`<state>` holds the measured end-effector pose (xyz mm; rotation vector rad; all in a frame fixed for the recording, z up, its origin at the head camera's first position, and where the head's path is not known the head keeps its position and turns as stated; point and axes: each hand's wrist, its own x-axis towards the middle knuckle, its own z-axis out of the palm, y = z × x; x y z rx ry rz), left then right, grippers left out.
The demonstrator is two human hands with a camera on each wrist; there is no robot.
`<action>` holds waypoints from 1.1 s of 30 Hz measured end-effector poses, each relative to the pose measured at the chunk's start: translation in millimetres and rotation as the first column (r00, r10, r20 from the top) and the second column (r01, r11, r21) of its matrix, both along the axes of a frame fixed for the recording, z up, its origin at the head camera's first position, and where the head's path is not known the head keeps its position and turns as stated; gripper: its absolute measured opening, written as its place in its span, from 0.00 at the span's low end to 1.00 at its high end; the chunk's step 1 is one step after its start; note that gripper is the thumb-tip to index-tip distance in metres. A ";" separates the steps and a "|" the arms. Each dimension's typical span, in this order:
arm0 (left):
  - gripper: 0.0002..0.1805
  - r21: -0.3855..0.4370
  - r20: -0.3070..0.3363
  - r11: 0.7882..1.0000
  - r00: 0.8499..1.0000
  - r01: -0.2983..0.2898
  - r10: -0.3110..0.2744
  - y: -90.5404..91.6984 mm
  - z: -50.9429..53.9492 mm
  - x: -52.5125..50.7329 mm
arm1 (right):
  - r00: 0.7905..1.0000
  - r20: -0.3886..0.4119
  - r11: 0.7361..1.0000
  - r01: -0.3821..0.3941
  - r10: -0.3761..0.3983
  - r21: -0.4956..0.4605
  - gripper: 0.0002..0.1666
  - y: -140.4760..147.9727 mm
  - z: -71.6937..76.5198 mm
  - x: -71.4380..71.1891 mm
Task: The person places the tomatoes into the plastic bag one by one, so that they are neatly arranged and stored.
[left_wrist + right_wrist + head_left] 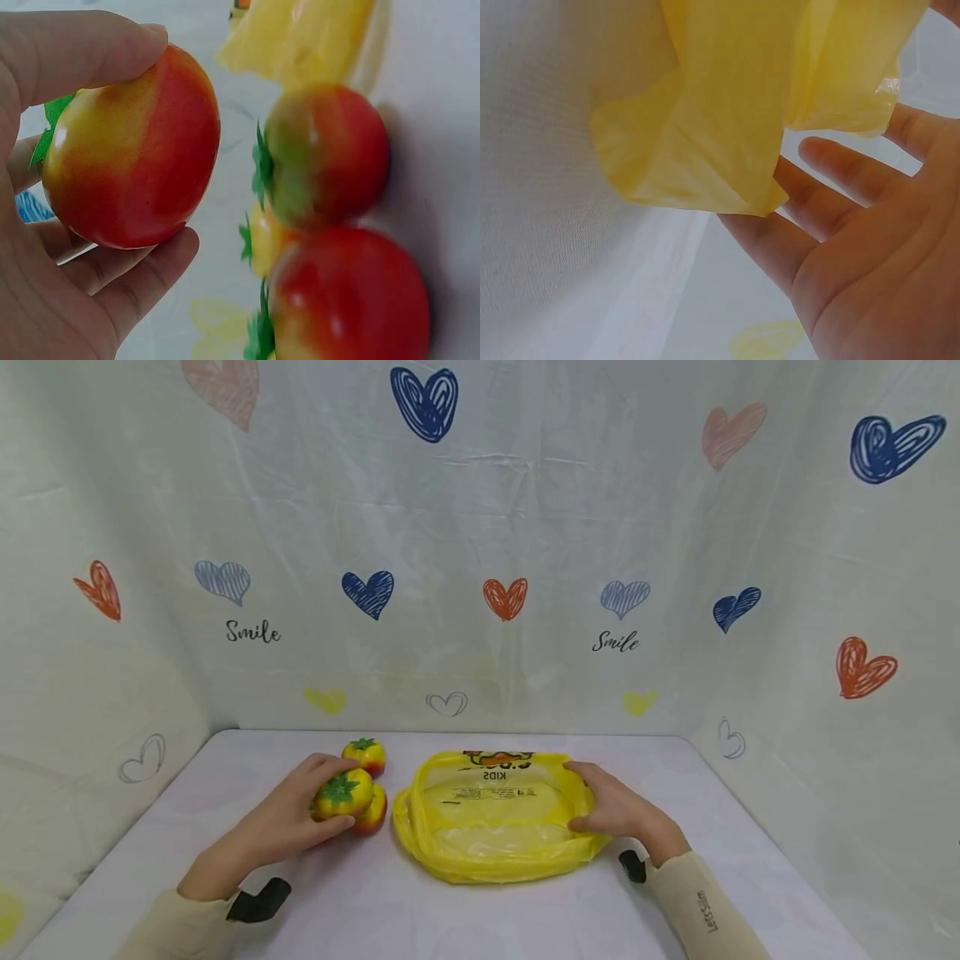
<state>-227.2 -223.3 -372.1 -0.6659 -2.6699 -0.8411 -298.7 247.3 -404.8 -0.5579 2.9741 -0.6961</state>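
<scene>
The persimmon-like fruit (pixel 342 794) sits in the left hand (pixel 296 814), over the left half of the worktop (pixel 465 922) and left of the yellow plastic bag (pixel 491 853). The left grip pinches it across its round sides, thumb on the near side and fingers on the far side; a smooth, glossy ball like this would probably roll from a looser hold. Its green calyx faces up between thumb and fingers, so the pressure falls on the skin. In the left wrist view it hangs apart from the other fruits, seemingly clear of the worktop.

A far fruit (pixel 365 755) and a nearer fruit (pixel 375 812) rest just right of it; the left wrist view shows three behind the held one. Clustered between hand and bag, they are likely placed for short reach.

The bag lies with its mouth spread upward, mirrored "KIDS" lettering on its far side. The right hand (pixel 618 810) is at its right edge, its grip spread, fingers apart and touching the film, presumably because such thin plastic sags unsupported. Whether the thumb also pinches the rim, I cannot tell.

Black wrist straps (pixel 259 900) sit at the beige sleeves (pixel 705 906). Beyond, a heart-printed cloth (pixel 465 527) walls in the worktop.
</scene>
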 end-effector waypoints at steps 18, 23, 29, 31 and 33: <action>0.35 -0.004 0.045 0.989 0.988 0.150 -0.150 58.7 3.1 -20.7 | 1.000 0.031 1.000 0.006 -0.005 -0.005 0.58 0.9 -2.7 -1.2; 0.35 -0.009 0.065 0.983 0.981 0.182 -0.181 72.5 1.6 -27.5 | 0.999 0.037 1.000 -0.002 0.003 -0.013 0.59 0.6 -2.5 -1.1; 0.36 -0.021 0.122 0.980 0.974 0.197 -0.193 89.1 4.2 -35.2 | 0.999 0.038 1.000 -0.003 0.003 -0.001 0.59 1.6 -3.4 -1.3; 0.36 -0.023 0.138 0.979 0.970 0.204 -0.199 95.2 5.7 -38.5 | 0.999 0.034 1.000 -0.006 0.006 0.001 0.59 2.0 -2.8 -1.2; 0.36 -0.020 0.150 0.976 0.966 0.215 -0.210 101.2 7.3 -41.4 | 1.000 0.030 1.000 -0.010 0.010 0.003 0.59 2.4 -2.5 -1.5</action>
